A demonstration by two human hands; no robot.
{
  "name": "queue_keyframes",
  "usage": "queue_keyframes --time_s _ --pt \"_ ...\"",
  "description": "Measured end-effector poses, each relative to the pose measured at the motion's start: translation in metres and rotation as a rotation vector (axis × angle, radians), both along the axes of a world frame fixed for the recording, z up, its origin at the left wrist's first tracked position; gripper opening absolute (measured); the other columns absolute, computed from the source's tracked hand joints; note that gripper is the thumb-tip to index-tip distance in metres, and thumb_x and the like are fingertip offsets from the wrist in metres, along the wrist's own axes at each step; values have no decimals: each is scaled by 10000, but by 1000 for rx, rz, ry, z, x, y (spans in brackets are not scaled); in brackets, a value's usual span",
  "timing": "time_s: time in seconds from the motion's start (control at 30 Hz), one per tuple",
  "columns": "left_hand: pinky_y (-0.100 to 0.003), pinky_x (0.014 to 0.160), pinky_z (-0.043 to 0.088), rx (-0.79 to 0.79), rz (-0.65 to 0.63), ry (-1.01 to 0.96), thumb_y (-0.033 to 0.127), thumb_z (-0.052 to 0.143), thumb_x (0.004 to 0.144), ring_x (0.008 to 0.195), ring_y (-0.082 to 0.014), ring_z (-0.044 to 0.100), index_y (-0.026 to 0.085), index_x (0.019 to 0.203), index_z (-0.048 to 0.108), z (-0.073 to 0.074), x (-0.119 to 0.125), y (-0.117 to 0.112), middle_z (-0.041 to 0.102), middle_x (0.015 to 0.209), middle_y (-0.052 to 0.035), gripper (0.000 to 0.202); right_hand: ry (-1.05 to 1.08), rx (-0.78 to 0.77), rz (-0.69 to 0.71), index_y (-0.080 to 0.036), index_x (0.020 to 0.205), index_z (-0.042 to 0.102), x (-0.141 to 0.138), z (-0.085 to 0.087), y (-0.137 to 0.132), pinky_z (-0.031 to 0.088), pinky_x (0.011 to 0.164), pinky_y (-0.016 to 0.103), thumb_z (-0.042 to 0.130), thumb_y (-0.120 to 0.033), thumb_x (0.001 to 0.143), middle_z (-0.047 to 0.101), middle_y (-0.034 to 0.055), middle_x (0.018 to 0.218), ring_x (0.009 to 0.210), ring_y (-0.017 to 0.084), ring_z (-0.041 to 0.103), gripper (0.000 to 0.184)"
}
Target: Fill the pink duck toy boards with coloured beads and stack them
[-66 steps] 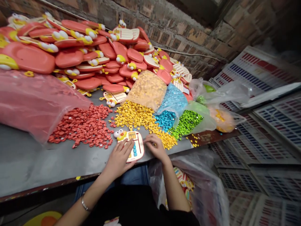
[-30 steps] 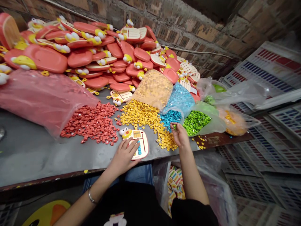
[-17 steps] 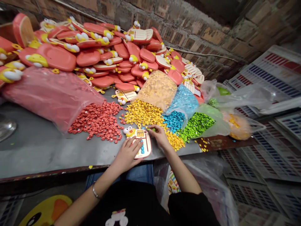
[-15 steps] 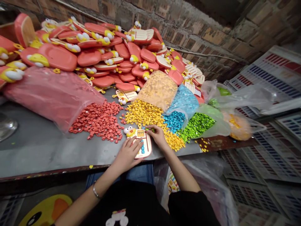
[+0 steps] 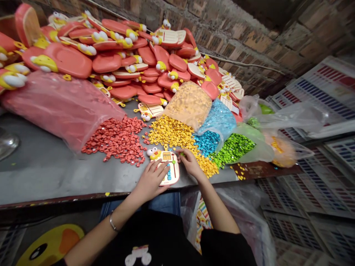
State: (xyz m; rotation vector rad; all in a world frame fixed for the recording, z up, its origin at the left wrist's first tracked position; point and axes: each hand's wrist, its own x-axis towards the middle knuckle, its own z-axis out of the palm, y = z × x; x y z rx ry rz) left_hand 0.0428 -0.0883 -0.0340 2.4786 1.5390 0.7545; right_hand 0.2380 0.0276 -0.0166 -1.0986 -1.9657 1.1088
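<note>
Left hand (image 5: 151, 181) spread flat on duck-faced toy board (image 5: 169, 170), board near front edge of desk (image 5: 55, 177); right hand (image 5: 191, 164) pinching tiny green bead (image 5: 181, 153) (hard to see) at board's right edge, beside yellow beads (image 5: 172, 138).

Workshop, brick wall (image 5: 227, 29), plastic crates (image 5: 313, 92), piled toy parts (image 5: 124, 61)

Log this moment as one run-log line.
left hand: flat on duck board | right hand: pinching green bead beside board
</note>
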Motion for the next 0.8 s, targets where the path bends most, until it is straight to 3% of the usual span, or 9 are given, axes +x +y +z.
queue_keyframes --time_s 0.13,0.23,0.5,0.63,0.8 --pt "-497 1112 267 -7 -2 5 451 622 859 1319 -333 380 173 1349 523 1 0 0 486 1439 -88 572 118 -116 -90 -239 996 598 -7 -4 7 509 631 296 576 -264 820 615 16 895 715 166 593 179" --pt "-495 1111 268 -6 -4 5 460 632 850 1317 -334 376 161 1351 519 1 0 0 482 1444 -85 595 57 -21 -87 -226 881 617 -13 -5 10 493 690 299 644 -261 779 640 14 855 777 183 593 112" --pt "-495 1101 277 -6 0 6 457 609 863 1318 -333 378 160 1337 534 1 -1 0 494 1430 -97 564 89 110 -112 -221 859 610 -21 -14 15 486 739 301 628 -245 806 629 31 884 845 189 602 62" --pt "-493 1107 280 -18 -1 7 457 628 850 1331 -330 368 170 1358 516 1 -1 1 493 1431 -96 594 -73 240 -29 -220 839 626 -20 -10 13 471 732 319 624 -220 831 624 35 846 810 193 582 8" --pt "-503 1108 273 -29 -5 6 469 611 862 1324 -334 373 173 1357 519 1 -1 1 488 1436 -95 584 -231 384 150 -234 907 678 -13 -5 13 468 845 397 526 -196 910 663 88 982 948 236 572 157"
